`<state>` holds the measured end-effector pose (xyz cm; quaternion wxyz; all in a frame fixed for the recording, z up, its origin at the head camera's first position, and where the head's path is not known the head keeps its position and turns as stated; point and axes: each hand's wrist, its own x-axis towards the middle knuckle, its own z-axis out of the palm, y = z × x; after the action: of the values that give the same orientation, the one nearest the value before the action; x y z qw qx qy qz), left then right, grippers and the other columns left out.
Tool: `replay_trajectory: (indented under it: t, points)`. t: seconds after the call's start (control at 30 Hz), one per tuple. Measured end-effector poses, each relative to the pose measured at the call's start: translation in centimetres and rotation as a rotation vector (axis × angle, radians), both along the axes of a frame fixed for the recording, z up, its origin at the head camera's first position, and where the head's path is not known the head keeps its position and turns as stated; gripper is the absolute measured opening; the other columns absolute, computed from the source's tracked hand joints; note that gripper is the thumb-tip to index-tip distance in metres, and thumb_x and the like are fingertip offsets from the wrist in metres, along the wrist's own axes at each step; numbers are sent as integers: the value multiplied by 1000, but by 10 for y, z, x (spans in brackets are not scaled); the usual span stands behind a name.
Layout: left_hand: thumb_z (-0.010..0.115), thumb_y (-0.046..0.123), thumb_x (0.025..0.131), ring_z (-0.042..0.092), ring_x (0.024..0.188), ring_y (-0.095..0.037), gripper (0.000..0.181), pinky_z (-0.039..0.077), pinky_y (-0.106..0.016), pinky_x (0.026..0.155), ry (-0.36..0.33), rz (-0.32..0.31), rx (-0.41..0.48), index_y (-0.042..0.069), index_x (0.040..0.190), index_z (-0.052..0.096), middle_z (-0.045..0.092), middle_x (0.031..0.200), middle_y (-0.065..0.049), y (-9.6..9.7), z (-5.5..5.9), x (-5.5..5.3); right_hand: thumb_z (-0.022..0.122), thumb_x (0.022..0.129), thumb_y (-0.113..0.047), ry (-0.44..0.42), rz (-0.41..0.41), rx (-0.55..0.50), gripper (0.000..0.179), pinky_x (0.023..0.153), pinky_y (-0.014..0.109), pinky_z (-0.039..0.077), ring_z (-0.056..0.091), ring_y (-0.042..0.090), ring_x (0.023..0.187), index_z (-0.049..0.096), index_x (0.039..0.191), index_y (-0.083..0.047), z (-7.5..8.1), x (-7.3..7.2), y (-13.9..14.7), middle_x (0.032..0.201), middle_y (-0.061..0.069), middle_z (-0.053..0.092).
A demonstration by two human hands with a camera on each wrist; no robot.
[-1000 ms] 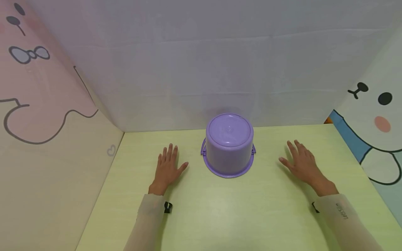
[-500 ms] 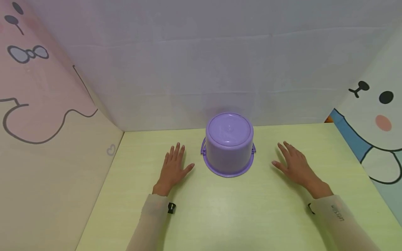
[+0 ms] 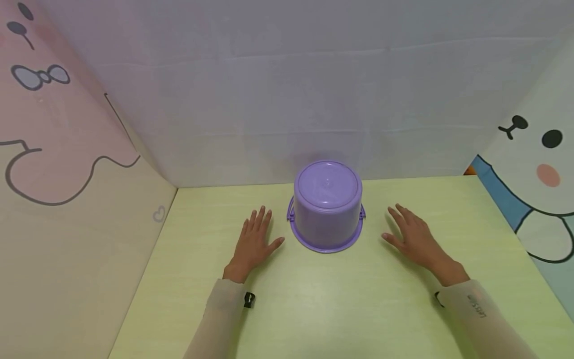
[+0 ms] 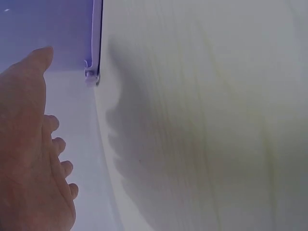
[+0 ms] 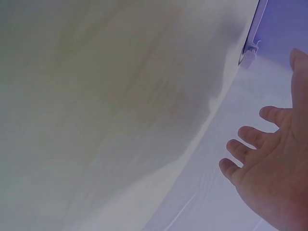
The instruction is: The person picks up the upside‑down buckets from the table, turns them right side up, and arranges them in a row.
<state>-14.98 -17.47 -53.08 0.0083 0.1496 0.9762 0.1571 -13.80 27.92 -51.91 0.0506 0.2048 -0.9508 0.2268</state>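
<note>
A purple plastic bucket (image 3: pixel 328 219) stands upside down near the back of the pale yellow-green table (image 3: pixel 314 309), its round base facing up. Its handle (image 3: pixel 289 210) hangs low by the rim. To the left of the bucket is my left hand (image 3: pixel 252 248), held over the table with fingers straight and thumb spread toward it. My right hand (image 3: pixel 416 243) hovers on the other side, fingers slightly bent and apart from the bucket. Both wrist views show bare palms, with part of the bucket (image 4: pixel 45 31) beyond the left thumb and its side (image 5: pixel 284 33) beyond the right thumb.
A pale cloth wall (image 3: pixel 269 99) rises right behind the bucket. On the left stands a pink and cream panel (image 3: pixel 67 124) with line drawings. A panel with a cartoon animal face (image 3: pixel 529 164) borders the right side.
Both hands have moved inward, the left one to the right and the right one to the left, so each is closer to the bucket. The bucket has stayed in place.
</note>
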Motion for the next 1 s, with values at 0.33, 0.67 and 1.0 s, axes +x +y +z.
replay_trajectory:
  t: [0.33, 0.67, 1.0]
  points:
    - [61, 53, 102, 17, 160, -45, 88, 15, -58, 131, -15, -28, 17, 4, 167, 26, 17, 175, -18, 11, 5, 5, 71, 102, -31, 18, 25, 5, 73, 108, 79, 33, 37, 63, 140, 40, 155, 10, -2, 1, -4, 157, 40, 35]
    - [64, 49, 103, 21, 159, -45, 83, 20, -59, 129, -1, -66, 33, 2, 164, 33, 23, 173, -20, 19, -1, 8, 73, 100, -27, 77, 56, -6, 70, 104, 78, 38, 43, 62, 136, 44, 151, 11, -2, 5, -12, 153, 40, 41]
    - [63, 49, 103, 21, 159, -45, 81, 20, -60, 129, -12, -91, 44, 3, 163, 35, 25, 173, -20, 26, -2, 11, 74, 100, -24, 85, 75, -22, 68, 106, 77, 37, 43, 61, 136, 45, 151, 10, -2, 6, -18, 152, 39, 42]
